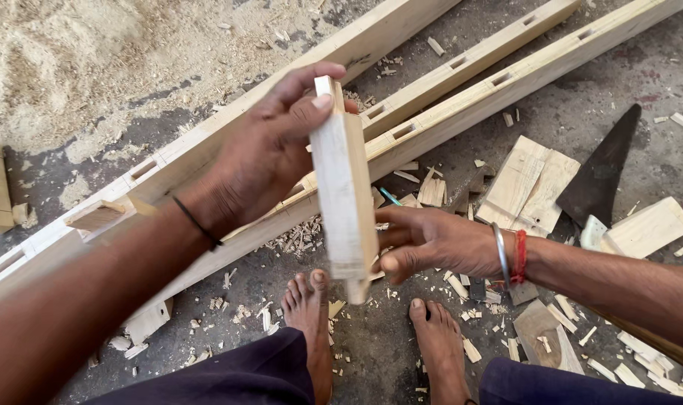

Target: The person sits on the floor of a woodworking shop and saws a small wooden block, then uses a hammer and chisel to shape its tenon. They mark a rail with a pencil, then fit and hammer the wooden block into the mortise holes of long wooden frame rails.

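Pinching the far top end of the short pale wooden block (pixel 344 195) in my left hand (pixel 270 150), I hold it upright above my feet while my right hand (pixel 431 241), fingers loosely curled, steadies its near lower end beside the long mortised pale timber rails (pixel 461 97).

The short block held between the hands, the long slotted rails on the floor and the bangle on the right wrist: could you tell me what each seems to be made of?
The short block looks like pale, unfinished sawn wood, with faint grain. The long slotted rails seem the same bare light wood, with chips scattered around. The bangle appears to be polished silvery metal, judging by its shine.
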